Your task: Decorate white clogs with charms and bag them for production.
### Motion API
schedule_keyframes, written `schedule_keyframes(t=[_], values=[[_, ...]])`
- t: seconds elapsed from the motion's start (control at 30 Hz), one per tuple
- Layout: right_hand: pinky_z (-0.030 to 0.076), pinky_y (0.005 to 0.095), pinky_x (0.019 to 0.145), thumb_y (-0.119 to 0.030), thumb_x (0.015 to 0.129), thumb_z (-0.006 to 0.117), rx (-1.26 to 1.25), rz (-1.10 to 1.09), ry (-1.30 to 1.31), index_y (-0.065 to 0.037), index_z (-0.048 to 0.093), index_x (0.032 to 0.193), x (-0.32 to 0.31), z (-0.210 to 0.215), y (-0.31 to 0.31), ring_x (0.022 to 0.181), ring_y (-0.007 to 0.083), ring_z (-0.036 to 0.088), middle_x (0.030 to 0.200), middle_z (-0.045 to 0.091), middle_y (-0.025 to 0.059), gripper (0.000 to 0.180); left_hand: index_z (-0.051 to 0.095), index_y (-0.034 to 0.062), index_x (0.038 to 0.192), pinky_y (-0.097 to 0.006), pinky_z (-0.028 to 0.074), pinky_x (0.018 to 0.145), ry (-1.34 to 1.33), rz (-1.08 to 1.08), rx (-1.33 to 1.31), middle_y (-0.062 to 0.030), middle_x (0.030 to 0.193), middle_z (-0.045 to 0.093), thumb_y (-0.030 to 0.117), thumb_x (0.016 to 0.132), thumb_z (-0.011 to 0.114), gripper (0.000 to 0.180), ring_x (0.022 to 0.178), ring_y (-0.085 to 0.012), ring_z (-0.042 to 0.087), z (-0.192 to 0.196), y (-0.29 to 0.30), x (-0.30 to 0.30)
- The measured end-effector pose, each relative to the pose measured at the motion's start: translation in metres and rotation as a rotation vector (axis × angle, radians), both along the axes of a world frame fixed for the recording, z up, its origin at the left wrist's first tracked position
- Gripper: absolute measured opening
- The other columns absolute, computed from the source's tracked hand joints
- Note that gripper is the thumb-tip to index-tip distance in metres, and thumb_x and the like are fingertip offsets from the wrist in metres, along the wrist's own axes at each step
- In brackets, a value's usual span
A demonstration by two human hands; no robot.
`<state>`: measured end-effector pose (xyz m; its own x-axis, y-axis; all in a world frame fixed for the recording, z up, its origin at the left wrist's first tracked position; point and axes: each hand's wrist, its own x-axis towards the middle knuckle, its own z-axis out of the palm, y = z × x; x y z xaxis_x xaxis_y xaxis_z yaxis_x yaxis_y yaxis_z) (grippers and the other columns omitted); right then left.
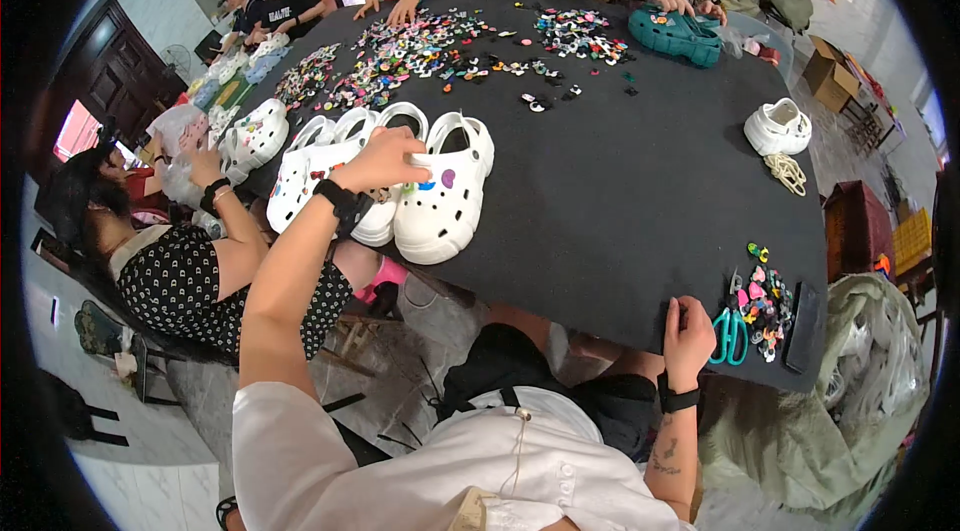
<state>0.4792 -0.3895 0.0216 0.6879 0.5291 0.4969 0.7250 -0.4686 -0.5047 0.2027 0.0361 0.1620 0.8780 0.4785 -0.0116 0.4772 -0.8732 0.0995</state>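
Reaching out to the far left, the person's left hand [385, 159] is resting on the white foam clog with coloured charms [443, 201], which is lying near the left edge of the black cloth-covered counter [620, 181]; its grip is closing on the clog's upper, fingers curled together over the strap end. The right hand [688, 329] is pressing on the near edge of the counter with its fingers folded together and nothing visibly held in them.

This clog is already carrying a few charms, a purple heart among them, while many of its holes are looking bare, so the decorating appears only partly done. Just left of it, more white foam clogs [318, 166] are lying in a tight row, touching one another. Near the right hand, a small heap of bright plastic charms [765, 306] and a pair of teal-handled scissors [730, 333] are sitting beside a flat black case [803, 329].

Farther off, a lone white clog [778, 128] and a loose coil of pale cord [787, 172] are lying at the right, a teal clog [676, 34] is being handled by another person at the far side, and a wide scatter of colourful charms [440, 51] is covering the far left of the counter, suggesting plenty is left to fit.
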Motion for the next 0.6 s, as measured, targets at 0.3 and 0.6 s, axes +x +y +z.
schedule_keyframes(t=[0.3,0.6], values=[[0.047,0.0386,0.06,-0.014,0.089,0.067,0.009,0.01,-0.008,-0.006,0.064,0.089,0.002,-0.001,0.001,0.068,0.0294,0.062,0.077,0.064,0.0095,0.008,0.041,0.0288,0.147,-0.068,0.017,0.109,-0.142,0.2,0.289,-0.0213,0.158,0.02,0.052,0.073,0.077,0.085,0.143,-0.0477,0.017,-0.055,-0.095,0.001],[0.045,0.0394,0.059,-0.013,0.089,0.067,-0.015,0.005,-0.001,-0.006,0.063,0.087,0.001,-0.001,0.001,0.066,0.03,0.06,0.074,0.062,0.0101,0.008,0.047,0.0297,0.145,-0.071,0.011,0.107,-0.365,0.496,0.311,-0.0194,0.159,0.021,0.053,0.064,0.082,0.09,0.143,-0.0489,0.016,-0.094,-0.135,-0.004]])
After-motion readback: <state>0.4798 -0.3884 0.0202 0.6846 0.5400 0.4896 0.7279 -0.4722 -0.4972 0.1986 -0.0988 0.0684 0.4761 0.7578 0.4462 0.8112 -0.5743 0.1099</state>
